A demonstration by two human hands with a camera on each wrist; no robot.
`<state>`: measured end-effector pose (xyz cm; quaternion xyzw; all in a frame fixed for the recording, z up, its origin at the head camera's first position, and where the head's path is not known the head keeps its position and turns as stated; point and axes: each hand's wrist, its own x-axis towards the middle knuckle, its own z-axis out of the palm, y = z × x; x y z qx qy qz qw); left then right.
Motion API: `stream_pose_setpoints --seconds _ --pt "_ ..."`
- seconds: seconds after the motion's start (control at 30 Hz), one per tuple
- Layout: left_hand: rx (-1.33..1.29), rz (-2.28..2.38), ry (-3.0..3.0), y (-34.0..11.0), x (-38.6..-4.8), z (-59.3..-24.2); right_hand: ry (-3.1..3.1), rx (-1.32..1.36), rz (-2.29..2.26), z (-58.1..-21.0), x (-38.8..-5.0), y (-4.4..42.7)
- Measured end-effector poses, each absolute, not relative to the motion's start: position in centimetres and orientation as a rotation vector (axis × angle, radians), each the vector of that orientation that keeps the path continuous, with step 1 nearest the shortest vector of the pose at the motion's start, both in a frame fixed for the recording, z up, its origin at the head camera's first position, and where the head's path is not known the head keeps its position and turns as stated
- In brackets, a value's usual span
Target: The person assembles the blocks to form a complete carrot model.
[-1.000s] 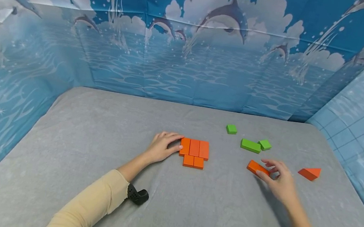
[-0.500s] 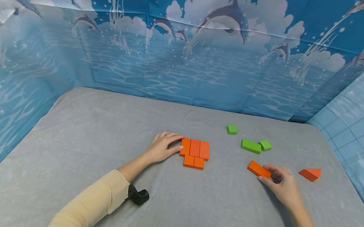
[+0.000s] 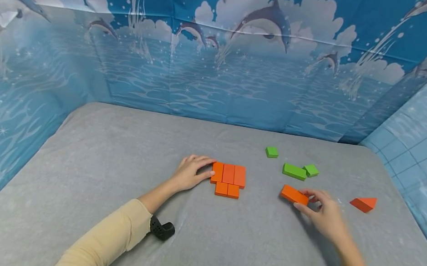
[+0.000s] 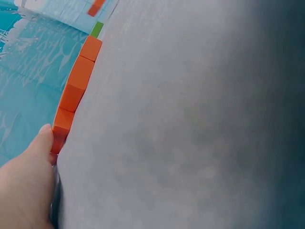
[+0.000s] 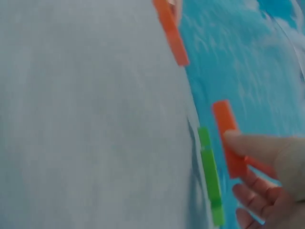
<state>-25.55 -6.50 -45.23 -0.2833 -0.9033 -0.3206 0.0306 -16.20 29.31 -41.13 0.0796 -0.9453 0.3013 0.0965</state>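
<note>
My right hand (image 3: 325,215) pinches an orange rectangular block (image 3: 293,194) between thumb and fingers. In the right wrist view that block (image 5: 228,138) is raised off the grey cloth. At the middle of the cloth lie several orange blocks (image 3: 228,175) set edge to edge, a row of longer ones behind two shorter ones. My left hand (image 3: 189,173) rests at the left side of this group, thumb and forefinger touching the leftmost block. In the left wrist view the thumb (image 4: 44,138) lies against an orange block (image 4: 63,125); the other fingers are hidden there.
Beyond my right hand lie a long green block (image 3: 294,171) and a small green block (image 3: 310,170) close beside it. Another small green block (image 3: 272,152) is farther back. An orange triangular block (image 3: 363,203) lies at the right. A dolphin-printed curtain (image 3: 229,85) surrounds the grey cloth (image 3: 113,136).
My right hand has taken hold of the orange block, lifted it and shifted it slightly left. The left hand and the grouped orange blocks have stayed in place.
</note>
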Motion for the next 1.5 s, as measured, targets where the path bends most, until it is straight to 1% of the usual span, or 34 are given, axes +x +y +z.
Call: stream_pose_setpoints --seconds 0.23,0.5,0.63,0.97,1.5 --pt "-0.867 -0.996 -2.789 -6.6 -25.5 -45.3 -2.782 0.446 1.011 -40.2 -16.4 24.9" --pt "-0.858 -0.986 -2.797 -6.6 -25.5 -45.2 -2.740 0.732 1.126 -41.0 -16.4 20.0" --pt "-0.856 -0.988 -2.797 -6.5 -25.5 -45.2 -2.746 0.818 1.131 -41.5 -16.3 18.4" --pt "-0.854 -0.993 -2.795 -6.5 -25.6 -45.3 -2.681 0.836 0.908 -42.8 -16.3 16.9" --pt "-0.852 -0.975 -2.809 -6.5 -25.6 -45.2 -2.657 0.819 0.847 -43.0 -16.3 16.3"
